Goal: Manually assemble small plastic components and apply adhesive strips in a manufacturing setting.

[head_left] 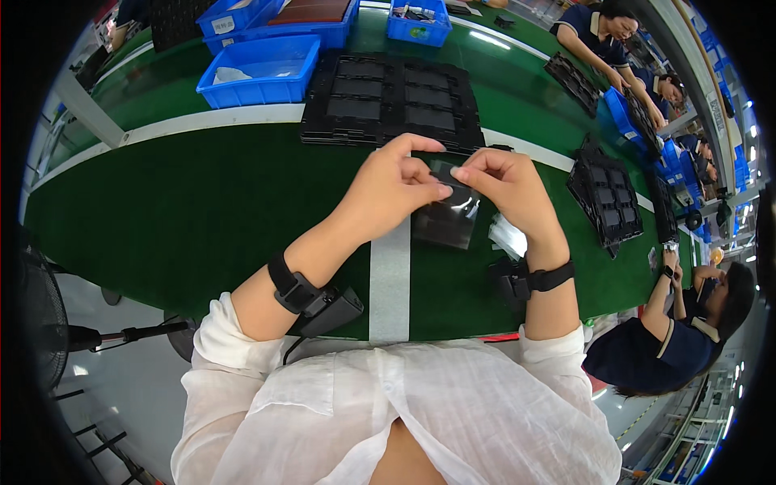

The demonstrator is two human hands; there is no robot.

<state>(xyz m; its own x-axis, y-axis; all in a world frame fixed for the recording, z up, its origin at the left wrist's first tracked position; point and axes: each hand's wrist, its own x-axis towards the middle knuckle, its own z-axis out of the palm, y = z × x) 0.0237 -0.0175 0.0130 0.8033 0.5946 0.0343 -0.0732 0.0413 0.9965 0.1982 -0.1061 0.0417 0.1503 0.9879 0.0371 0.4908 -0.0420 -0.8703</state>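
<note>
A clear, glossy film pouch (449,218) with a dark look hangs in front of me over the green table; whether a flat panel lies inside, I cannot make out. My right hand (511,187) pinches its top edge between thumb and fingers. At its upper left side, my left hand (392,184) has the thumb against the curled fingers, gripping the edge, while the index finger reaches out above. Just right of the pouch, partly under my right wrist, lies a small pile of clear film pieces (508,237).
Beyond my hands lies a stack of black compartment trays (392,93), with a blue bin (260,71) to its left. More black trays (608,194) are at the right. Co-workers (663,347) sit along the right side. A fan (40,319) stands at the left.
</note>
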